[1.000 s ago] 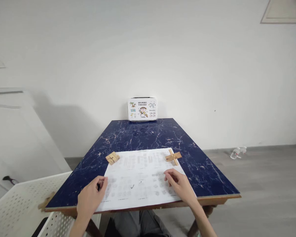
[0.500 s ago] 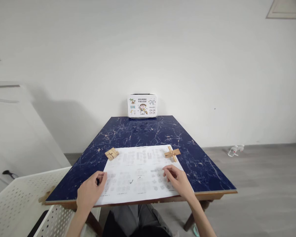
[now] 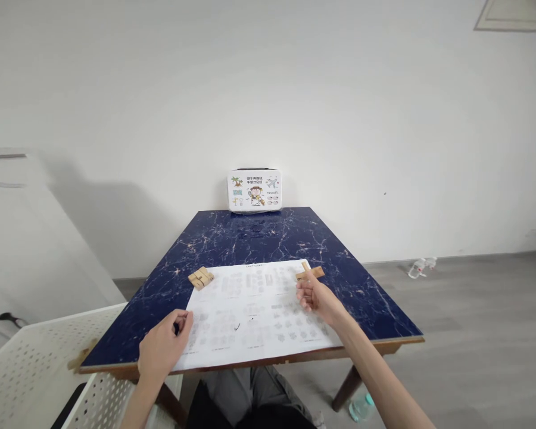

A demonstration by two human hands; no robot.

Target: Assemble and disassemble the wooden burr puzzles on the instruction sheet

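A large printed paper sheet point(image 3: 250, 351) lies flat near the front of the table. My left hand point(image 3: 165, 342) is at its left edge, thumb and forefinger pinched together there. Over the right part of the sheet is my right hand point(image 3: 319, 301), one finger stretched up and the others loosely bent apart. That finger overlaps a pair of crossed wooden pieces point(image 3: 316, 272) at the sheet's upper right corner; whether it touches them I cannot tell. A flat block of joined wooden pieces point(image 3: 201, 277) rests on the upper left corner.
A white case with cartoon prints point(image 3: 255, 192) stands at the back of the blue marbled table point(image 3: 259, 241), against the wall. White perforated baskets point(image 3: 31, 345) are at the lower left. Clear bottles point(image 3: 417, 268) lie on the floor to the right; another bottle point(image 3: 361, 407) is below the table.
My right hand has moved up the sheet to the crossed wooden pieces and stretched out a finger. My left hand has stayed at the sheet's left edge. The view has shifted slightly.
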